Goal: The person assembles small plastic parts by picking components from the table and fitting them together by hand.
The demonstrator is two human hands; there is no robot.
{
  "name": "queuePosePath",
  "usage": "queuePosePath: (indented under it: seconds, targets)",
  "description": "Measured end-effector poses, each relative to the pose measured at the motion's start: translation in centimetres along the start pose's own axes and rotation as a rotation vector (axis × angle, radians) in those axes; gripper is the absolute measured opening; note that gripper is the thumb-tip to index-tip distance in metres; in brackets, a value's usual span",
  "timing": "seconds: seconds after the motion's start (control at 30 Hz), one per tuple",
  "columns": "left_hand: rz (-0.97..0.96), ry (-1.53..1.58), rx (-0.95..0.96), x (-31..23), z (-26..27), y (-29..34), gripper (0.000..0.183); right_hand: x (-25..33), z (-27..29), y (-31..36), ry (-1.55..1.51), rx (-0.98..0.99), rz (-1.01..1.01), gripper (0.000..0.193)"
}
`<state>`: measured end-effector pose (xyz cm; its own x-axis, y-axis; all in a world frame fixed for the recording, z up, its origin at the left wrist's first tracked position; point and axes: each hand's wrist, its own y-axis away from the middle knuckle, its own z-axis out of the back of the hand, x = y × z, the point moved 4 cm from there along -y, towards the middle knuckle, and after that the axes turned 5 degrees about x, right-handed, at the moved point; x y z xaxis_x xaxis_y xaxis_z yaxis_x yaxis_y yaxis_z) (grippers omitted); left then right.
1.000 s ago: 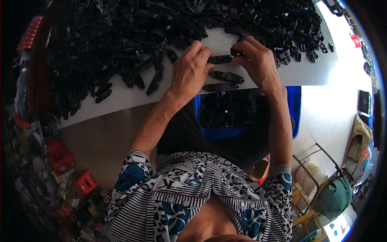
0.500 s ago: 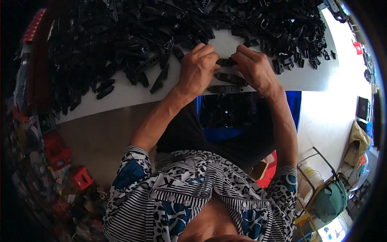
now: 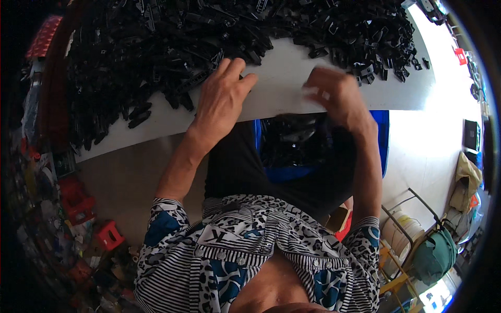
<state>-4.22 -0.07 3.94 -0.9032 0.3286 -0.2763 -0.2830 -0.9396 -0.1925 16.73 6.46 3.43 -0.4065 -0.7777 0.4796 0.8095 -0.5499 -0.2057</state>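
Observation:
My left hand (image 3: pixel 222 99) is over the near edge of the heap of black plastic parts (image 3: pixel 172 47). Its thumb stands apart from the fingers, and a dark bit shows in the gap. Whatever lies under the palm is hidden. Farther right, my right hand (image 3: pixel 339 96) hovers over the white table (image 3: pixel 276 78) near its front edge. Motion smears its fingers, so I cannot make out whether they hold anything. Below that edge, a blue bin (image 3: pixel 292 173) with black parts in it stands between my legs.
More small black parts (image 3: pixel 365 47) spread over the right of the table. Red stools (image 3: pixel 109 235) stand on the floor at the left. At the right are a cart with a dark handle (image 3: pixel 425 206), a green bag (image 3: pixel 433 255) and a beige sack (image 3: pixel 466 180).
My hands have moved apart, the left one leftward to the heap. The black parts lying at the front edge between them are gone from the table, as is the one held there.

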Motion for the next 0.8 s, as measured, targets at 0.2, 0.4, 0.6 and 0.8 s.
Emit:
queuePosePath:
  seconds: [0.2, 0.4, 0.6, 0.8]
  targets:
    - [0.021, -0.113, 0.022, 0.8, -1.8, -0.7, 0.023, -4.4, 0.0, -2.6, 0.506, -0.23, -0.165, 0.017]
    - [-0.057, 0.059, -0.015, -0.8, -4.0, -2.3, 0.024, -4.5, -1.1, -3.1, 0.526, -0.202, -0.09, 0.016]
    - [-0.028, 0.188, -0.071, -1.3, -3.8, -2.8, 0.034, -3.2, -0.3, -2.7, 0.195, -0.351, -0.12, 0.012]
    - [0.085, 0.226, -0.074, 0.0, -4.6, -1.8, 0.032, -1.4, -3.1, -2.3, -0.842, -0.43, -0.3, 0.019]
